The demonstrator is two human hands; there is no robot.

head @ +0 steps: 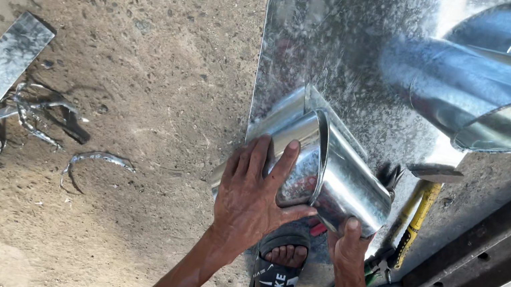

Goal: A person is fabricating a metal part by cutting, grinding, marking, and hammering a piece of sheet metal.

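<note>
Galvanised sheet-metal elbow sits held above the floor, over a flat sheet. The left hand grips its upper section, the right hand clasps the lower rim. Steady counter-twisting, fingers clear of cut edges, should seat the joint best.

Sunlit, rough concrete floor — scattered metal offcuts

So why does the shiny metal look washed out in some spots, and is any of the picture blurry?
Head view: sunlight bounces off the flat metal sheet, making a white glare patch near the top right beside the big duct. The small metal pipe, held by the left hand and right hand, shows bright streaks but stays sharp. The dirt floor is evenly lit, with soft shadows under the scraps.
</note>
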